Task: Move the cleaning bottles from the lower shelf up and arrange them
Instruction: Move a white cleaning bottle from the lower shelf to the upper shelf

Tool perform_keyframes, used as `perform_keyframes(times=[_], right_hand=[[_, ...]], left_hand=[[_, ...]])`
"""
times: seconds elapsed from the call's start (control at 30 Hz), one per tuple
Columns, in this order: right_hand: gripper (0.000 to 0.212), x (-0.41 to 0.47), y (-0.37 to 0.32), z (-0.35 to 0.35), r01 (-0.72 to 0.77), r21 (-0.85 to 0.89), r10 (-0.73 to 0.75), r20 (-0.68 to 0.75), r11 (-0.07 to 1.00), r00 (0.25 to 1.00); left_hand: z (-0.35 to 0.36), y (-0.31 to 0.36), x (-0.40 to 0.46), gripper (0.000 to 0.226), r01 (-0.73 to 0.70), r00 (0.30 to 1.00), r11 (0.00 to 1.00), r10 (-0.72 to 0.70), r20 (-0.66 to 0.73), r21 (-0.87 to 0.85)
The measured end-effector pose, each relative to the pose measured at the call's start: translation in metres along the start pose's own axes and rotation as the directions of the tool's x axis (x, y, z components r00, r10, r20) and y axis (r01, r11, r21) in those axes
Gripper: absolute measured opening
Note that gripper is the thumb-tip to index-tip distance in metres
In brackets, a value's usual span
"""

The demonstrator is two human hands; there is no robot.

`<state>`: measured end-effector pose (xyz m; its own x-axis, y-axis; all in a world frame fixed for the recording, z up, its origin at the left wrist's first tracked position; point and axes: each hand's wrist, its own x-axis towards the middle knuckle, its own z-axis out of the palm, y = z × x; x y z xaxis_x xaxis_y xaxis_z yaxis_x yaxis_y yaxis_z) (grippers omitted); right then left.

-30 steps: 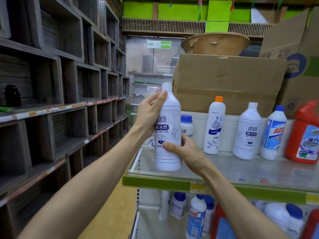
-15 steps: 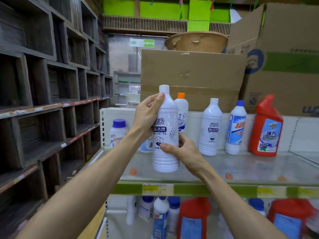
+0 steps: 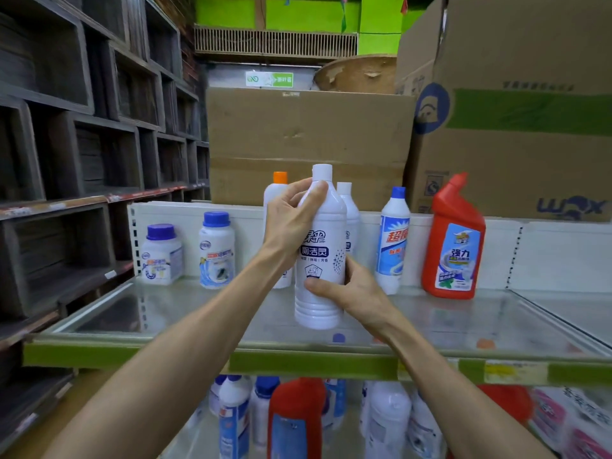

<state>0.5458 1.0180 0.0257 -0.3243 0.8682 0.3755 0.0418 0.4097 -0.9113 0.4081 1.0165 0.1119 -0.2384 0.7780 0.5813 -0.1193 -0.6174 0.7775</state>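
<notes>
Shop shelves with bottles, and one white bottle held up in both hands

Up on the glass top shelf (image 3: pixel 496 313) some bottles already stand in a row at the back: two small blue-capped jars (image 3: pixel 161 255), an orange-capped bottle (image 3: pixel 277 193), a blue-labelled bottle (image 3: pixel 393 240) and a red bottle (image 3: pixel 454 240). Many more bottles wait on the lower shelf (image 3: pixel 331 452), so I think the job is about halfway, with lots left to lift. The white bottle (image 3: pixel 319 260) stands upright in the air just over the front of the top shelf, not put down yet. The left hand (image 3: pixel 289 223) has its fingers curled closed around the bottle's neck. The right hand (image 3: pixel 354 293) wraps the lower part, thumb across the front.
</notes>
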Motion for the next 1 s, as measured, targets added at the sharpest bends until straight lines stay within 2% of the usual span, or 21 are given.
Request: perform_keyframes(times=[0.13,0.23,0.43,0.53,0.7,0.9,1.0], right_hand=[[0.053,0.008,0.004,-0.011,0.01,-0.144,-0.024,-0.09,0.99,0.996],[0.053,0.015,0.009,-0.017,0.001,-0.19,-0.03,-0.151,0.982,0.988],[0.046,0.026,0.026,-0.03,-0.013,-0.175,-0.017,-0.174,0.985,0.985],[0.045,0.028,0.033,-0.036,-0.013,-0.19,-0.026,-0.197,0.982,0.98],[0.06,0.033,0.036,-0.044,-0.029,-0.201,-0.01,-0.191,0.979,0.982],[0.055,0.032,0.035,-0.045,-0.015,-0.212,-0.016,-0.144,0.977,0.989],[0.059,0.03,0.032,-0.045,-0.024,-0.236,-0.006,-0.126,0.971,0.992]], left_hand=[[0.016,-0.01,0.003,0.034,-0.031,1.0,0.997,0.031,0.002,0.073],[0.023,-0.016,0.005,0.034,-0.044,0.999,0.991,0.046,-0.007,0.124],[0.015,-0.028,0.015,0.045,0.076,0.985,0.961,-0.114,0.129,0.265],[0.007,-0.034,0.016,0.044,0.141,0.968,0.954,-0.189,0.166,0.264],[0.001,-0.051,0.008,0.038,0.199,0.945,0.942,-0.258,0.203,0.27],[0.001,-0.054,0.004,0.043,0.216,0.946,0.945,-0.265,0.187,0.244],[0.002,-0.054,0.002,0.044,0.217,0.945,0.942,-0.268,0.185,0.256]])
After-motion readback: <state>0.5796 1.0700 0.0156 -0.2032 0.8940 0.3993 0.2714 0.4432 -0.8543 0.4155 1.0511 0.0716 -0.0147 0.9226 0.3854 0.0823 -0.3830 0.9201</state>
